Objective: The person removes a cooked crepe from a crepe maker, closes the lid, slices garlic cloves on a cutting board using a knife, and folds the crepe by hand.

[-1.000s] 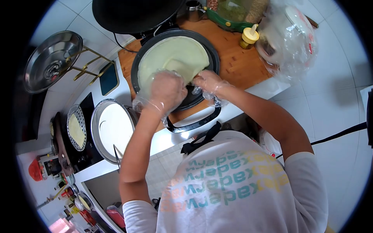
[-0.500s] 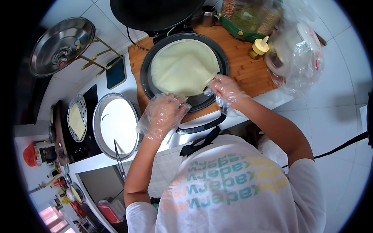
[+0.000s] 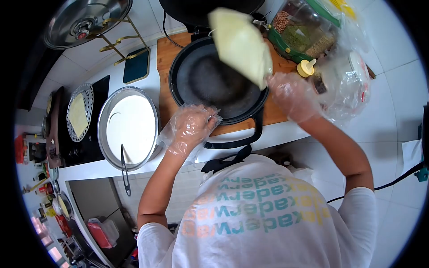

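1. Right hand [image 3: 292,96], in a clear plastic glove [image 3: 308,109]: clamped on the lower right edge of a pale green pancake [image 3: 243,47].
2. Pancake: raised clear of the black pan [image 3: 210,85], over its far right part; image slightly blurred.
3. Left hand [image 3: 194,126], likewise gloved: at the pan's near rim, fingers curled; cannot tell whether closed.
4. Pan: on a wooden board [image 3: 164,58], right of a metal bowl [image 3: 102,129] of white liquid [image 3: 134,123].

The right grip [image 3: 292,96] holds a pale flatbread [image 3: 241,44] above the black pan [image 3: 208,85], the left grip [image 3: 194,123] near the pan's rim.
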`<action>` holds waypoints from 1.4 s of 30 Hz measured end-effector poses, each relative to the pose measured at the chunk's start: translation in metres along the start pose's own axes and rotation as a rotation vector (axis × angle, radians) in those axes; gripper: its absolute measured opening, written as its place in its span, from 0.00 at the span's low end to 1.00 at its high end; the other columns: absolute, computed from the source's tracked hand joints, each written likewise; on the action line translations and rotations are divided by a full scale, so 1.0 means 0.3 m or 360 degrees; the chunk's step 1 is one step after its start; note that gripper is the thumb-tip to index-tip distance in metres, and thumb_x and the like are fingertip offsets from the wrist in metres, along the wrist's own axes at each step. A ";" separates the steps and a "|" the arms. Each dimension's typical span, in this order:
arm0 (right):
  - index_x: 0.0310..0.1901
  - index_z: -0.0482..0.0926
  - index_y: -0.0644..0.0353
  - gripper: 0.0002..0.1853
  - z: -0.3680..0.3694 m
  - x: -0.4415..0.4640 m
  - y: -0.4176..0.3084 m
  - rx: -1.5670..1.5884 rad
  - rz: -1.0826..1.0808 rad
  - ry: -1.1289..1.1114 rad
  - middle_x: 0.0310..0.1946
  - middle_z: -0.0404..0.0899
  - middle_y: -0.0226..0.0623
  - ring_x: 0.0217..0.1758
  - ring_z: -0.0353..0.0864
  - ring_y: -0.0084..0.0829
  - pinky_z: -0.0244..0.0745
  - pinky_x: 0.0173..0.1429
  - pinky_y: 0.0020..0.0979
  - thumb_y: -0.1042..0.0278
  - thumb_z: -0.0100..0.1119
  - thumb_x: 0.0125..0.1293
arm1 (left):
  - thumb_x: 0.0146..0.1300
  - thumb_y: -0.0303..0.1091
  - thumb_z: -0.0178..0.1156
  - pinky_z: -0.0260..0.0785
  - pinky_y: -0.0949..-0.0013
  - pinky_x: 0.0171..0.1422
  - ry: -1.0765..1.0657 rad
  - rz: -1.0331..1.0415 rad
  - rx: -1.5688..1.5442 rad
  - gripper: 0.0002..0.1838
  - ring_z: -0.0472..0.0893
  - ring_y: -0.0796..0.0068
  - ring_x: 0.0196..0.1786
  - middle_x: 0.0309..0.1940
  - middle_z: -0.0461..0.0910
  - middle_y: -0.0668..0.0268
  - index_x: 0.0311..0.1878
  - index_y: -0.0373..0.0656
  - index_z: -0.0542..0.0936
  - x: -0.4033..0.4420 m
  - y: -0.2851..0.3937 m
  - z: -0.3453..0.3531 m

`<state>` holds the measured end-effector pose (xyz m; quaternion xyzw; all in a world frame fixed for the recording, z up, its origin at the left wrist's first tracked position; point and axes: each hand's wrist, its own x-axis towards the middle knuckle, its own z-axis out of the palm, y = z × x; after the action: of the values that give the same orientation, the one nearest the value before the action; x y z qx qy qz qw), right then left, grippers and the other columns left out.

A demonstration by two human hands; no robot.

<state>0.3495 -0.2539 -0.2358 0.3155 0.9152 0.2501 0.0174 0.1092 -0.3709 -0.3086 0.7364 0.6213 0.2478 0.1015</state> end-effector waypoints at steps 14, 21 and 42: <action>0.51 0.73 0.57 0.15 0.130 -0.081 -0.022 0.0420 0.0545 -0.0348 0.28 0.81 0.37 0.30 0.83 0.32 0.78 0.32 0.35 0.70 0.47 0.64 | 0.53 0.31 0.61 0.70 0.60 0.48 -0.0088 -0.0070 0.0145 0.09 0.78 0.53 0.41 0.41 0.77 0.56 0.38 0.42 0.81 0.107 -0.067 0.056; 0.55 0.74 0.53 0.19 0.176 -0.198 -0.016 0.0191 0.0425 -0.0032 0.18 0.70 0.34 0.20 0.74 0.34 0.69 0.23 0.36 0.70 0.53 0.60 | 0.51 0.32 0.64 0.70 0.63 0.49 -0.0185 -0.0022 0.0393 0.07 0.78 0.60 0.43 0.36 0.80 0.62 0.34 0.44 0.82 0.174 -0.132 0.029; 0.56 0.74 0.42 0.24 0.095 -0.124 -0.237 0.0706 0.0274 0.0149 0.22 0.73 0.35 0.23 0.76 0.34 0.71 0.29 0.36 0.71 0.56 0.56 | 0.57 0.32 0.60 0.70 0.62 0.49 0.0136 -0.0213 0.0124 0.08 0.79 0.52 0.42 0.38 0.80 0.53 0.37 0.38 0.80 0.225 -0.140 -0.115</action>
<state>0.3443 -0.3109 -0.2988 0.3766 0.9173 0.0580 -0.1160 0.0629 -0.3025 -0.2822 0.6853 0.6822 0.2471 0.0625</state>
